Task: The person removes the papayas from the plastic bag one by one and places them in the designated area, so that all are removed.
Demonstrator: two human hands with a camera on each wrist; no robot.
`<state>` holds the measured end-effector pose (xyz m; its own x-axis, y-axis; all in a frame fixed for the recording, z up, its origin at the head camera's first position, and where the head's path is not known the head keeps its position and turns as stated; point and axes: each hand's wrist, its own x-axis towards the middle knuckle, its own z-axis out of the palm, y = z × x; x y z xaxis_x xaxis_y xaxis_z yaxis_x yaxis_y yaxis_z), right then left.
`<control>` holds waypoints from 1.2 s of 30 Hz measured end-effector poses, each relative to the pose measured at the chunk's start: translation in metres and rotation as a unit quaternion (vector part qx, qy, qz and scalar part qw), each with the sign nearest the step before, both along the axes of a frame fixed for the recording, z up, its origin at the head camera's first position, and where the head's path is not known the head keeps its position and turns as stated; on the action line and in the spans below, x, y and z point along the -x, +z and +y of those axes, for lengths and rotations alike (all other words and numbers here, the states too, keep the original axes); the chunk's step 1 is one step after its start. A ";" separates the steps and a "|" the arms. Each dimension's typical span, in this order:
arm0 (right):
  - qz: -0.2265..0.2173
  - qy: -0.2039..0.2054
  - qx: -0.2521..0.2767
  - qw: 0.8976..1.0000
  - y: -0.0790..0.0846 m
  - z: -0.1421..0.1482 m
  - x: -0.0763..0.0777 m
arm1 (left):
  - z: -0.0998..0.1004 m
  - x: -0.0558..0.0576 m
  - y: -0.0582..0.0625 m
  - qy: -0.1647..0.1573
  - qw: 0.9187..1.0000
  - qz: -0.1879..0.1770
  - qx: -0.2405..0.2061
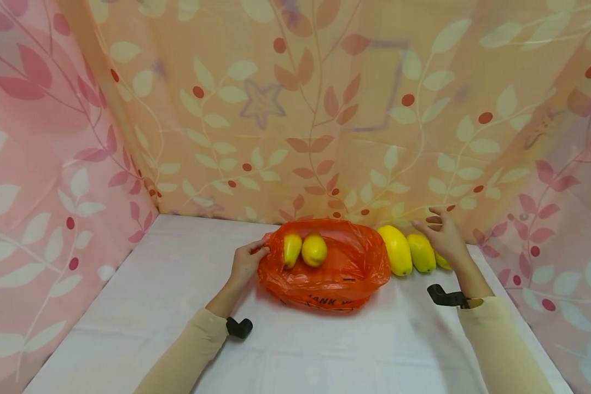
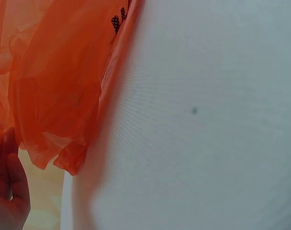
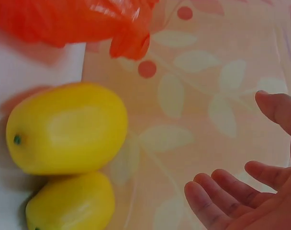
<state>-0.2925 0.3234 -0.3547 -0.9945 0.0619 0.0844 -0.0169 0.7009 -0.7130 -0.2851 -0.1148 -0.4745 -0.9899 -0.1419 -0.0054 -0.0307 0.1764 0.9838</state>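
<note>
An orange-red plastic bag (image 1: 349,254) lies on the table, its mouth spread wide. Two yellow fruits sit in it: an elongated one (image 1: 291,250) and a rounder, lemon-like one (image 1: 314,250). My left hand (image 1: 248,262) grips the bag's left rim between thumb and fingers. To the right of the bag stand a large oval yellow fruit (image 1: 395,250), a smaller greenish-yellow one (image 1: 421,253) and a third (image 1: 443,262), partly hidden by my right hand (image 1: 445,238). That hand is raised above the fruits, fingers spread and holding nothing. In the right wrist view, the fingers are apart from the large fruit (image 3: 69,129).
The white-covered table (image 1: 177,328) is enclosed by patterned curtains, with an orange-tinted one (image 1: 216,137) close behind the bag and pink ones at both sides. A black wrist mount (image 1: 445,296) sticks out from each sleeve.
</note>
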 end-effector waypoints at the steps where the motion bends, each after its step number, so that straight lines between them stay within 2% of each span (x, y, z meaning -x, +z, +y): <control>1: 0.003 0.004 -0.002 1.000 0.001 -0.004 0.000 | 0.000 0.000 0.000 0.001 1.000 -0.001 -0.002; 11: 0.009 0.042 0.023 0.999 0.007 -0.037 0.001 | 0.000 -0.001 0.002 0.001 1.000 0.000 -0.005; 23: 0.001 0.080 0.012 0.997 0.009 -0.072 0.000 | 0.000 -0.002 0.000 -0.004 1.000 0.001 -0.004; 36: 0.003 0.108 0.019 0.994 0.011 -0.091 0.010 | 0.001 -0.001 0.000 0.001 1.000 -0.005 0.001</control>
